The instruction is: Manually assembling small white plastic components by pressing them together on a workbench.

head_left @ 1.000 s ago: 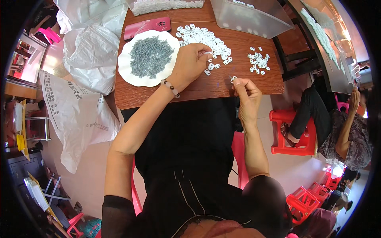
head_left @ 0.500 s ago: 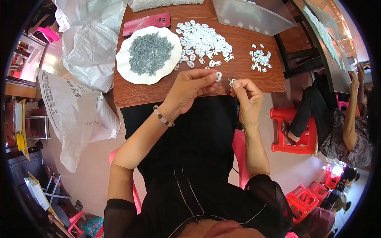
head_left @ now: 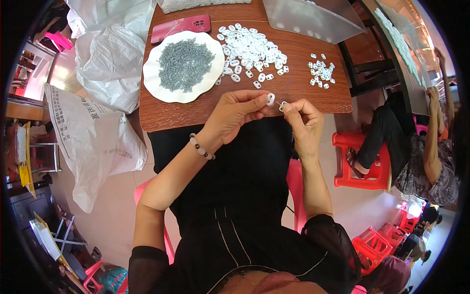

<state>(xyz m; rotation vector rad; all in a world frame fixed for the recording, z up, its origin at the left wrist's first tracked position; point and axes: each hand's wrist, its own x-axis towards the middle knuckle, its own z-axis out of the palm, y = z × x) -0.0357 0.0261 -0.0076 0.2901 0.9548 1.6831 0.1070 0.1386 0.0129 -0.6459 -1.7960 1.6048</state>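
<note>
My left hand (head_left: 234, 113) pinches a small white plastic piece (head_left: 270, 99) between thumb and fingers at the near edge of the wooden table (head_left: 293, 83). My right hand (head_left: 304, 123) holds a tiny metal part (head_left: 282, 104) right beside it, fingertips almost touching the left. A pile of white plastic pieces (head_left: 249, 49) lies on the table beyond my hands. A white plate (head_left: 155, 85) holding grey metal parts (head_left: 185, 58) stands to the left of that pile. A smaller group of white pieces (head_left: 321, 71) lies at the right.
A red phone (head_left: 181, 27) lies behind the plate, a clear plastic tray (head_left: 313, 19) at the far right. White bags (head_left: 93, 132) lean at the table's left. A person sits at the right on a red stool (head_left: 360, 166); more red stools (head_left: 377, 242) lower right.
My left hand picked a white piece from the pile and drew back toward me to meet the right hand at the table edge. The right hand shifted slightly.
</note>
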